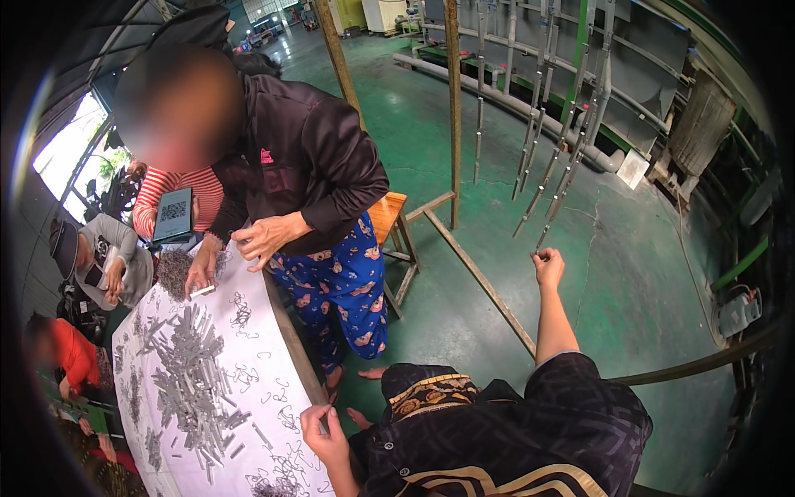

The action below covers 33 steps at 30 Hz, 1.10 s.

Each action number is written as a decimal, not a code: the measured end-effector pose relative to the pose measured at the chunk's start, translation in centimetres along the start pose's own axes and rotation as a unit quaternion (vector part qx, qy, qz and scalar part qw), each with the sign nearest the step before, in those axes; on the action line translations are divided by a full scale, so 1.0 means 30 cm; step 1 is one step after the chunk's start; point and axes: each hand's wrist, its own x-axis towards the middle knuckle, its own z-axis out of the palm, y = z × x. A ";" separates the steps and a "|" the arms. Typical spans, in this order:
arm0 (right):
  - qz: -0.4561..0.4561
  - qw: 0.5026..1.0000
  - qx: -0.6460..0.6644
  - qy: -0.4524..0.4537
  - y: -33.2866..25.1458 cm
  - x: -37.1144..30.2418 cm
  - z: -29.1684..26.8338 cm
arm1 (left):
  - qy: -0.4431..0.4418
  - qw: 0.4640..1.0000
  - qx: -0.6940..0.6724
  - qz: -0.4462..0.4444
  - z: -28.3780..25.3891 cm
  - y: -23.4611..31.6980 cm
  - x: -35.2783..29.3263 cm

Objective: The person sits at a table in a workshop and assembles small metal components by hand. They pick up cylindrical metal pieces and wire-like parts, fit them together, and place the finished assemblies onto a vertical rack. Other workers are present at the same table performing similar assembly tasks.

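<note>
My right hand (548,269) is stretched out over the floor, its fingers pinched at the lower tip of a hanging strand of grey bars (560,195). Several similar strands hang beside it, each a row of slim grey pieces joined end to end. Near the table's edge my left hand (325,435) is raised with its fingers curled together; what they hold, if anything, is too small to make out. Wire hooks (286,476) lie scattered on the white tabletop (269,331) close to that hand. Further in is a heap of short grey bars (195,373).
Across the table a person in a dark jacket (306,149) leans in, holding a small pale piece. Behind, someone in a striped top holds a phone (174,215). Other people sit along the far left side. A wooden frame (480,282) crosses the green floor; grey pipes (513,103) run behind the strands.
</note>
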 end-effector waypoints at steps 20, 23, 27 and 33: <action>-0.016 0.987 -0.102 0.122 -0.017 -0.046 -0.044 | -0.022 0.998 -0.018 -0.050 0.005 -0.012 -0.011; 0.162 0.957 0.218 -0.096 0.124 -0.002 -0.027 | -0.033 0.998 -0.024 -0.054 0.007 -0.005 -0.004; 0.101 0.974 0.176 -0.104 0.042 -0.030 -0.061 | -0.032 0.997 -0.030 -0.061 0.004 -0.007 -0.009; -0.081 0.981 -0.121 0.125 -0.030 -0.067 -0.091 | -0.039 0.996 -0.039 -0.066 0.012 0.002 -0.002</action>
